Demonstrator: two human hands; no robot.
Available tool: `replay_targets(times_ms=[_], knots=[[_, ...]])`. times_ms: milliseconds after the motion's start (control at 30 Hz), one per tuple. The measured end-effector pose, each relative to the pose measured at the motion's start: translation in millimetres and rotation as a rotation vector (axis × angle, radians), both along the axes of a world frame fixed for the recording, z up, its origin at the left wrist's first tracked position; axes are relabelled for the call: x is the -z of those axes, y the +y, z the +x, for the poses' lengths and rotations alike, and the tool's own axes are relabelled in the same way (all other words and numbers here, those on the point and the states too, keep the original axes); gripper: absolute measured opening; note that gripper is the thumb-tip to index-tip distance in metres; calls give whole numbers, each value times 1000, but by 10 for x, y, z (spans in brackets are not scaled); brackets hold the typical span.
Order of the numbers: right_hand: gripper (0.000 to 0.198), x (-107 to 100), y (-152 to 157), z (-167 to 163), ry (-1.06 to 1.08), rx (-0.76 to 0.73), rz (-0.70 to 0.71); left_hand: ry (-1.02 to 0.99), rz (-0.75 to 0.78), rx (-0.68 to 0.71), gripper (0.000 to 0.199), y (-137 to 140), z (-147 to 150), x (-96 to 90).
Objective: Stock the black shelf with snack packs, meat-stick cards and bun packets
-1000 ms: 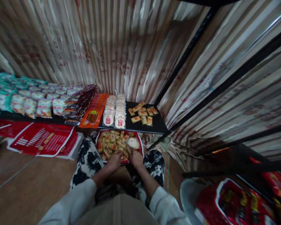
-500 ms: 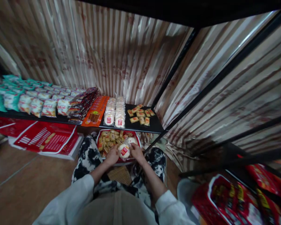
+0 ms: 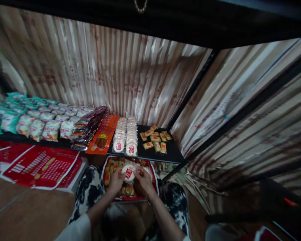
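Between my two hands is a round white rice cracker [image 3: 128,172] in a clear wrapper with a red label. My left hand [image 3: 116,181] pinches its left edge, while the fingers of my right hand [image 3: 142,179] grip the wrapper on the right side. Below them sits a red basket [image 3: 155,174] with a white rim, filled with small yellow-wrapped snacks [image 3: 126,190]. Another white round pack [image 3: 148,171] lies in the basket, partly hidden by my right hand. Just behind, two rows of rice cracker packs [image 3: 119,144] stand on the black shelf [image 3: 150,156].
Several yellow snack packs [image 3: 155,136] lie on the shelf's right end. Leftward are an orange packet [image 3: 101,135], dark packets [image 3: 86,130] and white-and-teal bags [image 3: 50,129]. A black post [image 3: 193,88] rises at the right. Red printed bags [image 3: 42,167] lie lower left.
The view has shifted, so the shelf and basket appear lower. My hands have brought the rice cracker slightly left over the basket, and the second white pack is now apart from it.
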State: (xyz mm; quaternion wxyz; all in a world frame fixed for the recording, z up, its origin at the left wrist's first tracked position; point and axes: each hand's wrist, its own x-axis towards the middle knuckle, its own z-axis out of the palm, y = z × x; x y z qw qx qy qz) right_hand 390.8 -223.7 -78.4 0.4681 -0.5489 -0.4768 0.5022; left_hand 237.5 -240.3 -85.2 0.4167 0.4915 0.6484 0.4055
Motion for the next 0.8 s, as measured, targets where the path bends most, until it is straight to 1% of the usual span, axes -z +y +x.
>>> replay_targets(times_ms=[100,200,267,400,533,633,800], knots=[[28,-52,198,-152,-71,27,24,-6,65,11,22,143,-104,-128],[24,-159,406,-304,-126,9,50,111,132,-24,25,271,-216,-269],[22,-242,533,-392,-191,14,79,190,179,-53,29,355,-276,-320],[19,-395,735,-521,-332,-8,153,262,252,-102,40,513,-339,-319],[19,-499,871,-618,-457,-12,188,319,312,-122,44,639,-374,-298],[16,-536,937,-694,-571,8,187,368,329,-133,46,707,-400,-309],[13,-555,985,-799,-710,-20,194,424,339,-122,53,764,-422,-334]])
